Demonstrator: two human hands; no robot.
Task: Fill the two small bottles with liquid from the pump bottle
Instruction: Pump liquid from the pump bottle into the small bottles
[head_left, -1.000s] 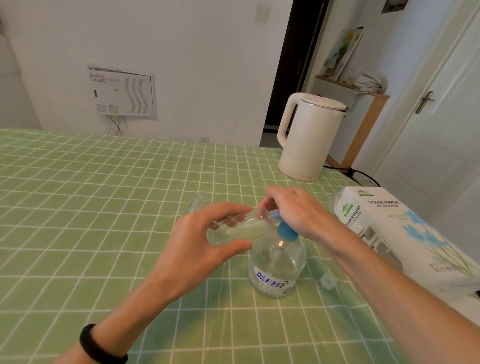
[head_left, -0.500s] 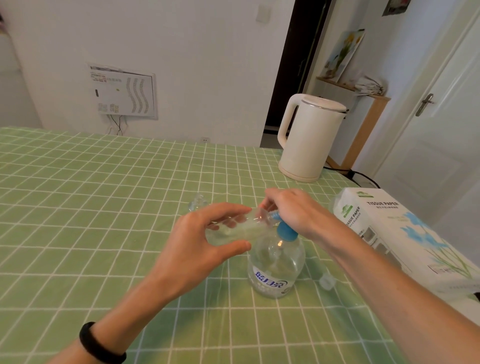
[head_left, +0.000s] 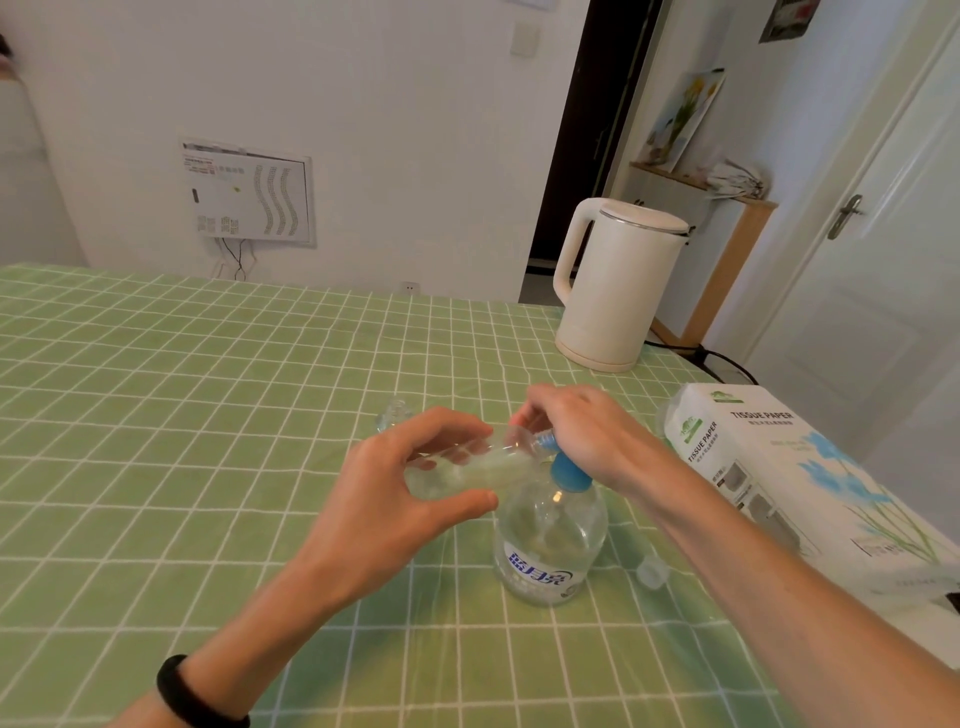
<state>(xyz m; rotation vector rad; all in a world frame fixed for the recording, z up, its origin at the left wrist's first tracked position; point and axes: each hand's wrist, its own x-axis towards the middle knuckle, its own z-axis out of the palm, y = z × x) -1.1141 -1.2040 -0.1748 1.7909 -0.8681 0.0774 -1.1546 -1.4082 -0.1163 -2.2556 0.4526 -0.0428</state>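
A clear pump bottle (head_left: 550, 540) with a blue pump head and a blue-lettered label stands on the green checked tablecloth. My right hand (head_left: 587, 436) rests on top of the pump head, covering it. My left hand (head_left: 400, 493) holds a small clear bottle (head_left: 467, 465) tilted almost flat, its mouth against the blue nozzle; pale liquid lies inside it. A second small clear bottle (head_left: 393, 413) stands on the cloth behind my left hand, partly hidden. A small clear cap (head_left: 650, 573) lies to the right of the pump bottle.
A cream electric kettle (head_left: 613, 286) stands at the table's far right, its cord trailing off the edge. A tissue paper pack (head_left: 795, 493) lies along the right edge. The green checked tablecloth (head_left: 156, 415) stretches to the left.
Both hands and the bottles stay in nearly the same place; the small bottle remains at the nozzle. The view has shifted slightly.
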